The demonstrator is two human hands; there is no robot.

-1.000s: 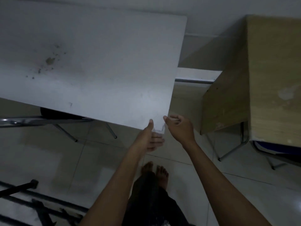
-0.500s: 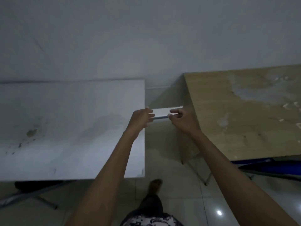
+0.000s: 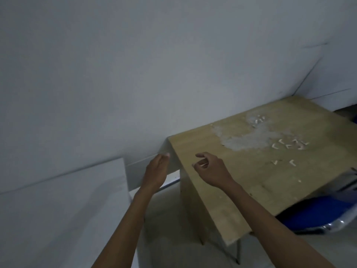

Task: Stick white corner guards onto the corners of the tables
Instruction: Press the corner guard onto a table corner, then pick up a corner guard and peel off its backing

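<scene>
**Hands hover at the wooden table's edge**

Small white L-shaped corner guards (image 3: 289, 147) lie scattered on the light-brown wooden table (image 3: 241, 180), beside a pale scuffed patch (image 3: 245, 138); no writing is readable anywhere. The left hand (image 3: 156, 173) hangs in the gap between that table and the white rectangular table (image 3: 63, 206), fingers relaxed, holding nothing. The right hand (image 3: 210, 169) floats over the wooden top, fingers loosely curled; whether they pinch anything cannot be told. A blue chair seat (image 3: 316, 213) peeks out beneath, grey wall (image 3: 135, 74) behind.

Two tables stand along the wall (image 3: 135, 74), one table (image 3: 58, 209) left of the other table (image 3: 241, 180); corner guards (image 3: 289, 146) lie near the latter's far right edge.
</scene>
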